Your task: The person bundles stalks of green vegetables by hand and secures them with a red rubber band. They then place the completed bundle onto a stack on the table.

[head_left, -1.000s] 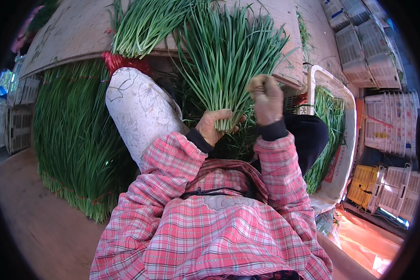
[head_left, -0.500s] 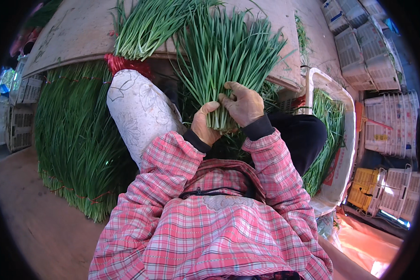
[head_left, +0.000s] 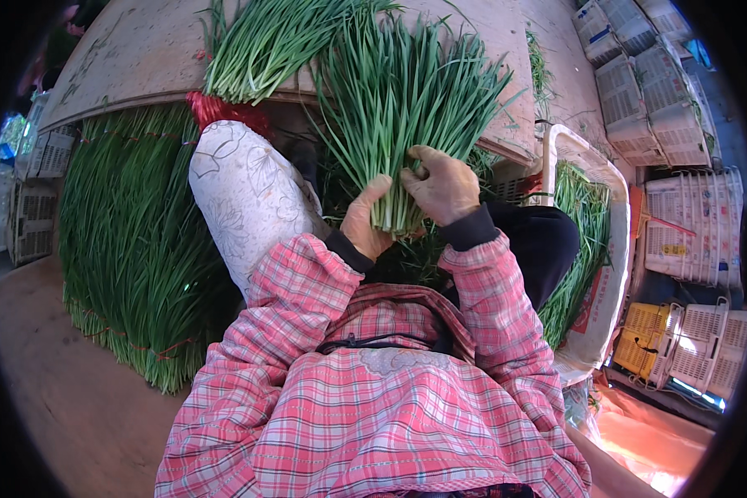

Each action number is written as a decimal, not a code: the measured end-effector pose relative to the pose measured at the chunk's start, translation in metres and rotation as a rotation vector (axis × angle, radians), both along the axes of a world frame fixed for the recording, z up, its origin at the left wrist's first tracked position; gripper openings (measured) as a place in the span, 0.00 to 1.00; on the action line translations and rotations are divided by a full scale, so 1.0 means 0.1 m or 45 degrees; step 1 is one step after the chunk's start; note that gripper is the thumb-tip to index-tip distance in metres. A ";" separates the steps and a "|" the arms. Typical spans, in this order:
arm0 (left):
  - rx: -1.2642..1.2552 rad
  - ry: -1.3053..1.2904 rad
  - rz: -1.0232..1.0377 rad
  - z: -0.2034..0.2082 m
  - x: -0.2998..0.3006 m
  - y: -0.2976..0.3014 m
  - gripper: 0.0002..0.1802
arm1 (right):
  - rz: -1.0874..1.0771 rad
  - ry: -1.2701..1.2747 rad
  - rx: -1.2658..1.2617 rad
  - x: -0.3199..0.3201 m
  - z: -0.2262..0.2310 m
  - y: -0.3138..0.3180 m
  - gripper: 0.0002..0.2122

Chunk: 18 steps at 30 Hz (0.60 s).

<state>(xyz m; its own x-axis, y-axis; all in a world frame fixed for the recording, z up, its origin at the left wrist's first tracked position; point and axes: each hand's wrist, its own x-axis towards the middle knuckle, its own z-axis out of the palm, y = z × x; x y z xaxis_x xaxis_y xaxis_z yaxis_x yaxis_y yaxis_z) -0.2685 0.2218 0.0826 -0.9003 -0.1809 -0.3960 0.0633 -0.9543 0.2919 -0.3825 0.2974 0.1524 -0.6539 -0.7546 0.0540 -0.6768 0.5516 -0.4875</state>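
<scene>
A thick bunch of garlic chives (head_left: 398,100) stands between my hands, its green leaves fanned out away from me and its pale cut ends toward me. My left hand (head_left: 367,222), in a thin tan glove, wraps the bunch low on the left, with the thumb lying across the front of the stems. On the other side my right hand (head_left: 446,187), gloved the same way, has its fingers curled against the stems, thumb and forefinger pinched at the bunch's right edge. Its fingertips are partly hidden. A looser pile of chives (head_left: 261,62) lies on the board just beyond.
Tied bundles of chives (head_left: 133,249) stand packed at the left. A wooden board (head_left: 158,54) spans the far side. To the right, a white basket (head_left: 610,299) holds loose greens (head_left: 573,241). Stacked crates (head_left: 693,224) line the right. My knee, under patterned white cloth (head_left: 245,195), rises beside the bundles.
My right hand has shifted slightly to the right along the bunch's edge, its fingers still curled. The left hand keeps its hold, and the chives stay nearly in place.
</scene>
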 end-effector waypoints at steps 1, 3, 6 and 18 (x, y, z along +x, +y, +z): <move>-0.023 0.058 -0.062 -0.13 0.01 -0.01 0.22 | -0.010 0.065 -0.007 -0.01 -0.09 -0.03 0.12; -0.148 0.107 -0.160 -0.27 0.00 -0.04 0.22 | -0.022 0.143 -0.062 -0.03 -0.20 -0.06 0.11; -0.196 0.077 -0.210 -0.30 0.02 -0.06 0.21 | -0.105 0.158 -0.244 -0.02 -0.19 -0.05 0.06; -0.175 0.088 -0.199 -0.14 0.02 -0.07 0.20 | 0.227 0.043 -0.217 -0.06 0.12 0.00 0.14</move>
<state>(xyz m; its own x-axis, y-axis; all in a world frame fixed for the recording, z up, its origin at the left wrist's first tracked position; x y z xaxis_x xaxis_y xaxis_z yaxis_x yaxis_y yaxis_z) -0.2667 0.2150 0.0687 -0.9458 -0.0848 -0.3134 -0.0580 -0.9056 0.4201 -0.3884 0.2970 0.1647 -0.5069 -0.8361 0.2097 -0.7736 0.3340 -0.5385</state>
